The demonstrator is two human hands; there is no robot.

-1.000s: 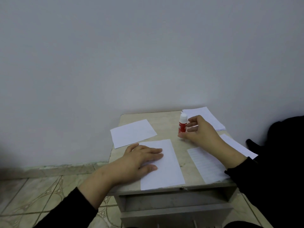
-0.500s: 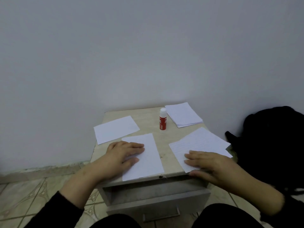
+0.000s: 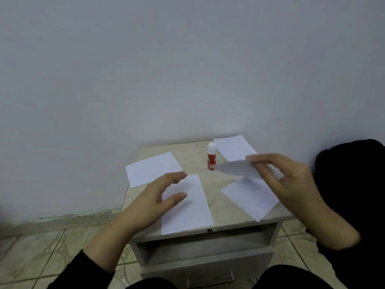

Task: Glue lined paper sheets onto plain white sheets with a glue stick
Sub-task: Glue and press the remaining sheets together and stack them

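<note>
Small beige cabinet top [image 3: 193,151] against a grey wall, tiled floor below. Landmark: glue stick [image 3: 211,156], upright, capped, back centre, nobody touching it. Right hand [image 3: 285,180] pinches a lifted sheet [image 3: 235,169] in the air just right of the stick — blurred, can't tell lined or plain. Under it, another sheet [image 3: 250,197] flat, front-right of the stick. Left hand [image 3: 158,195] open, fingers relaxed, hovering over the centre sheet [image 3: 187,207] in front of the stick. One more sheet [image 3: 153,169] to its left, a small stack [image 3: 234,148] right behind it. My read: glue looks already applied, laying and pressing remain — several sheets still separate.
</note>
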